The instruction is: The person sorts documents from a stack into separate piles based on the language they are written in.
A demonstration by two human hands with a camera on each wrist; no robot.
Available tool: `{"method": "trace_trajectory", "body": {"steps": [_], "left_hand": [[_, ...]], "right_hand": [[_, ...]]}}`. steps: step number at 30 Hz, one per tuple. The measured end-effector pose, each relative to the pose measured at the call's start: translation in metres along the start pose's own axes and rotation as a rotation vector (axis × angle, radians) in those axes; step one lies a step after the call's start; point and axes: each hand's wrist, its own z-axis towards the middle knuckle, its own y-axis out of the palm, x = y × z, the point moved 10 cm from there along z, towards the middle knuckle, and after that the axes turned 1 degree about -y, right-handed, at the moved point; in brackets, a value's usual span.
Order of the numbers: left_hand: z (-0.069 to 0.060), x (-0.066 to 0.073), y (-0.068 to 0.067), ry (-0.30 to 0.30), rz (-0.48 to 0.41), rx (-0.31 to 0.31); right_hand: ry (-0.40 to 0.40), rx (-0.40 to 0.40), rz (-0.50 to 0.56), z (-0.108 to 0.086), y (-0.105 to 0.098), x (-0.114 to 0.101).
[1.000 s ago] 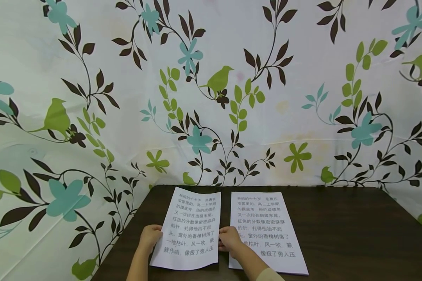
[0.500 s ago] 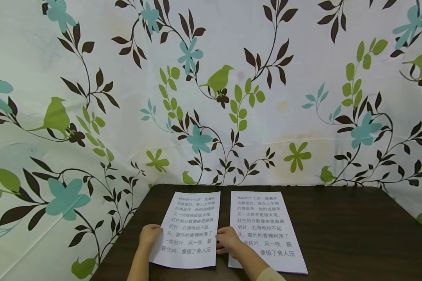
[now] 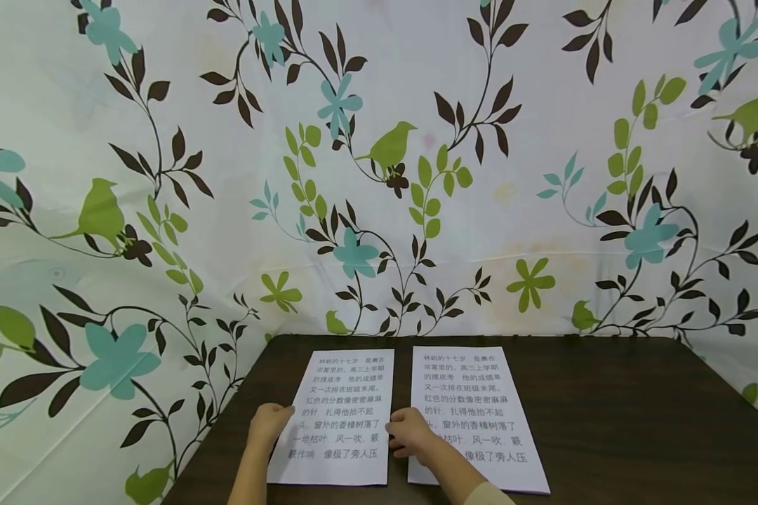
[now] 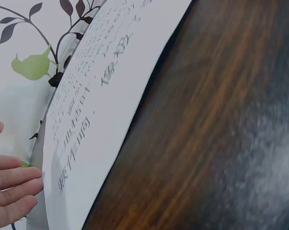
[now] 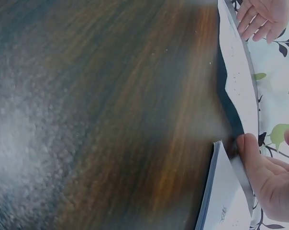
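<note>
A white sheet of paper (image 3: 344,403) printed with Chinese characters lies on the dark wooden table. My left hand (image 3: 269,425) is at its left edge; in the left wrist view the fingers (image 4: 15,181) are straight, tips at the paper's border, thumb apart. Along the sheet's right edge sits my right hand (image 3: 410,431), its fingertips touching the border and its thumb held away in the right wrist view. There the sheet's near edge (image 5: 238,79) looks wavy. Beneath the right hand and forearm, a stack of paper (image 3: 480,414) with the same print is partly covered.
The brown wooden table (image 3: 613,421) extends to the right of the stack. Behind it hangs a white cloth (image 3: 480,210) patterned with birds, flowers and leaves. A narrow strip of table separates the sheet and the stack.
The sheet, earlier bowed and gripped at both sides, has come down and now lies flatter. Both hands have stayed beside it, the right one slightly further left. The stack has not moved.
</note>
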Motion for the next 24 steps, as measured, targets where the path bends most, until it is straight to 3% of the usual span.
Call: {"method": "trace_trajectory", "body": {"steps": [2,4,5,11,14,16,21,24], "left_hand": [[-0.008,0.013,-0.003,0.011,0.011,-0.003],[-0.003,0.014,-0.001,0.034,0.021,0.007],[0.003,0.011,0.003,0.042,0.01,0.01],[0.069,-0.029,0.044,0.103,-0.057,0.017],[0.081,-0.027,0.056,0.131,-0.102,0.005],[0.071,-0.007,0.056,0.136,-0.144,-0.027],[0.008,0.074,0.037,0.172,-0.255,-0.109],[-0.013,0.105,0.034,0.197,-0.306,-0.145]], "right_hand": [[-0.006,0.004,-0.013,-0.001,-0.002,-0.001],[-0.019,0.01,-0.025,-0.001,-0.005,-0.003],[-0.028,0.015,-0.029,-0.002,-0.008,-0.004],[-0.065,0.067,-0.045,-0.005,-0.031,-0.014],[-0.068,0.085,-0.057,-0.006,-0.044,-0.019],[-0.071,0.093,-0.068,-0.008,-0.052,-0.023],[-0.082,0.126,-0.086,-0.012,-0.074,-0.032],[-0.082,0.153,-0.091,-0.015,-0.089,-0.037]]}}
